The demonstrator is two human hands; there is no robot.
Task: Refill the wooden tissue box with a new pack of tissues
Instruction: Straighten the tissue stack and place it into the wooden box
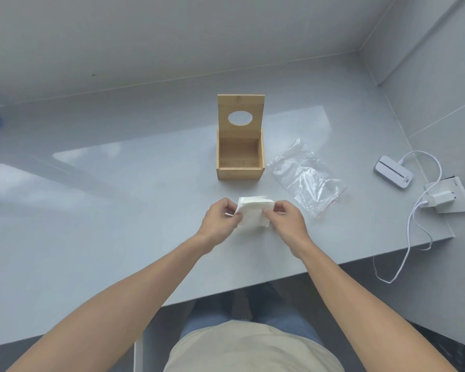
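A wooden tissue box [240,171] stands on the grey table with its lid [240,103] swung upright; the lid has an oval hole. The box's inside looks bare. In front of it, a stack of white tissues [253,212] is held just above the table by both hands. My left hand [220,224] pinches the stack's left side and my right hand [285,221] pinches its right side. A clear plastic bag [306,178], flat with nothing inside, lies to the right of the box.
At the table's right end lie a white device [393,171], a white charger plug [439,198] on a paper card, and a white cable [411,229] that hangs over the edge. The table's front edge [226,292] runs just before my body.
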